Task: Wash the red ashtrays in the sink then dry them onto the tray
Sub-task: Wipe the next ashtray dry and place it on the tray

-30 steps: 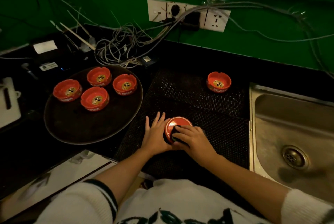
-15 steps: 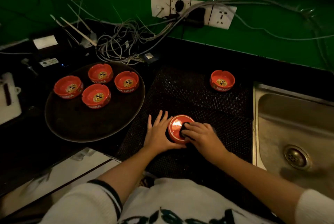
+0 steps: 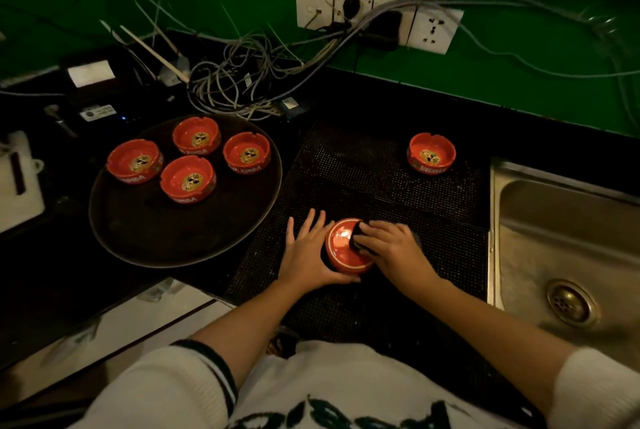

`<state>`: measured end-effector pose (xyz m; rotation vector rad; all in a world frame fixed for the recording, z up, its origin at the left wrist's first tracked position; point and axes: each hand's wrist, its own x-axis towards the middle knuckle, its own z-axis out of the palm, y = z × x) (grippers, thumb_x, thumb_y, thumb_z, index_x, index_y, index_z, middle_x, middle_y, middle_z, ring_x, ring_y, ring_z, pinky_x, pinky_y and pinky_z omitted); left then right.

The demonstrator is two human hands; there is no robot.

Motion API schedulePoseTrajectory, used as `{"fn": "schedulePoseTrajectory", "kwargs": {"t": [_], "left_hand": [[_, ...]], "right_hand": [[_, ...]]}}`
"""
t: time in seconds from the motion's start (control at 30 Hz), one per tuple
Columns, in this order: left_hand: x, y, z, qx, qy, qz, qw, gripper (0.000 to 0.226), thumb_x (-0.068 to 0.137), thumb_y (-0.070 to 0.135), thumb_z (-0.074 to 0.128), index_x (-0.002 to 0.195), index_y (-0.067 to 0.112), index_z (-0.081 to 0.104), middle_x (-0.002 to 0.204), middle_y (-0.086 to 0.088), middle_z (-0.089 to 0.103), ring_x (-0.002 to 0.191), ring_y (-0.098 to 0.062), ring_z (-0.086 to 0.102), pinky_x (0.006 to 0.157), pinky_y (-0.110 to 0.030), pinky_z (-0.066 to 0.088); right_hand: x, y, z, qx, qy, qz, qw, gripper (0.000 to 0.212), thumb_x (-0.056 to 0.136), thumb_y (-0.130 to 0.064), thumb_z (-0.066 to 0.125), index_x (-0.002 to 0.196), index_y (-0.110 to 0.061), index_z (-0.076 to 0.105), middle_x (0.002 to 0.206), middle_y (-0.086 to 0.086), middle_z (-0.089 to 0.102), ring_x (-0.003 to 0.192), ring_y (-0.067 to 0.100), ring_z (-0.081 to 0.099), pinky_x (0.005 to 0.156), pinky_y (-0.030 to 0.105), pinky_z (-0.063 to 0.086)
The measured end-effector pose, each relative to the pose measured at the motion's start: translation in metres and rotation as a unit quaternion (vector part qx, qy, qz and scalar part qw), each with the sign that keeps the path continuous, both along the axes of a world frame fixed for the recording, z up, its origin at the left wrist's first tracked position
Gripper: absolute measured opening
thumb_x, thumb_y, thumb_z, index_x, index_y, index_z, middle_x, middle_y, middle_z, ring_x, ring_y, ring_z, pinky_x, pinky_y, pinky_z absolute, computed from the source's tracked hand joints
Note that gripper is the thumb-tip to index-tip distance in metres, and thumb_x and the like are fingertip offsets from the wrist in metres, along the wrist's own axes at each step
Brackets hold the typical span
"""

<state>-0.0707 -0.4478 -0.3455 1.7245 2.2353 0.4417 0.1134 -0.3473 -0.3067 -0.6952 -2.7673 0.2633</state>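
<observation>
I count six red ashtrays: four on the tray (image 3: pixel 145 241); one upturned under my hands (image 3: pixel 343 248); one alone on the mat (image 3: pixel 430 152); one round tray; one black mat (image 3: pixel 381 193); one sink (image 3: pixel 568 241); my two hands at work.

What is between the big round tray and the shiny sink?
In the head view, a black mesh mat with two red ashtrays: one alone, one upside down between both hands.

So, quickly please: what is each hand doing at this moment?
Left hand: open, fingers straight, thumb steadying the upside-down red ashtray.
Right hand: closed on a dark cloth, pressed on the ashtray.
</observation>
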Motion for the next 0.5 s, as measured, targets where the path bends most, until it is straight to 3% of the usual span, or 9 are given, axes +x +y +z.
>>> {"fn": "schedulePoseTrajectory", "kwargs": {"t": [0.13, 0.23, 0.33, 0.43, 0.5], "left_hand": [[0.000, 0.001, 0.002, -0.020, 0.006, -0.002, 1.000, 0.127, 0.049, 0.095, 0.053, 0.153, 0.029, 0.023, 0.162, 0.003, 0.015, 0.150, -0.010, -0.006, 0.119, -0.049, -0.012], [-0.002, 0.002, -0.001, -0.036, 0.035, -0.011, 0.999, 0.120, 0.055, 0.087, 0.056, 0.153, 0.027, 0.022, 0.164, 0.001, 0.012, 0.150, -0.011, -0.008, 0.119, -0.050, -0.011], [-0.001, 0.002, -0.001, -0.034, 0.027, -0.010, 0.999, 0.125, 0.049, 0.096, 0.048, 0.153, 0.030, 0.025, 0.163, 0.002, 0.014, 0.150, -0.011, -0.007, 0.118, -0.051, -0.012], [0.000, 0.000, 0.003, -0.014, -0.008, -0.004, 1.000, 0.128, 0.046, 0.098, 0.051, 0.152, 0.032, 0.025, 0.162, 0.003, 0.016, 0.150, -0.010, -0.006, 0.118, -0.050, -0.013], [0.000, -0.001, 0.006, -0.013, -0.010, -0.003, 1.000, 0.128, 0.046, 0.097, 0.051, 0.153, 0.032, 0.023, 0.162, 0.002, 0.016, 0.150, -0.010, -0.006, 0.119, -0.050, -0.012]], "right_hand": [[-0.037, -0.006, -0.002, -0.016, 0.021, -0.013, 1.000, 0.039, 0.085, -0.036, 0.045, 0.103, -0.019, 0.075, 0.115, 0.006, 0.069, 0.105, 0.028, 0.065, 0.086, 0.044, 0.047], [-0.033, -0.026, -0.011, -0.045, 0.047, 0.058, 0.996, 0.035, 0.086, -0.033, 0.049, 0.103, -0.016, 0.075, 0.115, 0.006, 0.069, 0.104, 0.028, 0.065, 0.092, 0.039, 0.045], [-0.003, -0.018, -0.010, -0.032, 0.026, 0.085, 0.996, 0.035, 0.088, -0.035, 0.049, 0.110, -0.019, 0.072, 0.122, 0.003, 0.066, 0.112, 0.025, 0.061, 0.091, 0.041, 0.045], [-0.002, 0.006, -0.004, -0.013, 0.013, 0.031, 0.999, 0.038, 0.088, -0.034, 0.046, 0.109, -0.018, 0.072, 0.120, 0.004, 0.067, 0.109, 0.028, 0.063, 0.091, 0.042, 0.044], [-0.024, 0.008, -0.005, -0.011, 0.017, -0.006, 1.000, 0.040, 0.087, -0.036, 0.045, 0.105, -0.018, 0.074, 0.117, 0.006, 0.068, 0.106, 0.030, 0.064, 0.095, 0.036, 0.034]]}}
